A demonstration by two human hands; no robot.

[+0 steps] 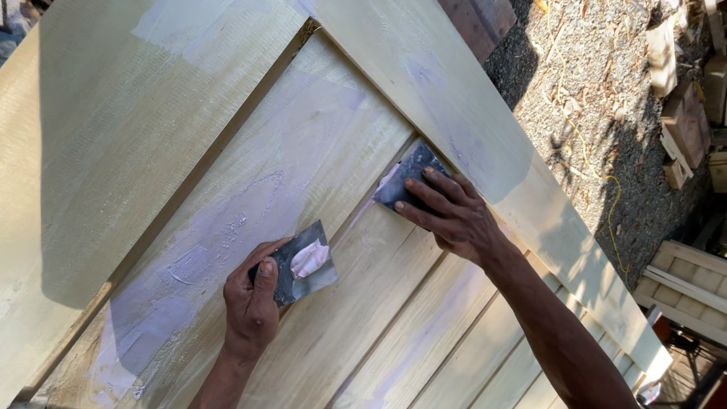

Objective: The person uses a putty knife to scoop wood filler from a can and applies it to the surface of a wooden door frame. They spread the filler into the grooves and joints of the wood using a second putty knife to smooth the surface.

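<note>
The right hand (pixel 454 216) presses its fingers flat on a dark putty knife (pixel 405 178) against the groove between the wooden panel boards (pixel 303 151) — up-right of the left hand (pixel 254 299), whose fingers pinch a second blade loaded with pale filler (pixel 309 259).

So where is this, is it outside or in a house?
Outside, most likely a yard used for woodwork. Sunlight falls on a big wooden door panel, there is gravel ground beside it, and loose wood pieces lie about. Both hands hold putty scrapers.
</note>
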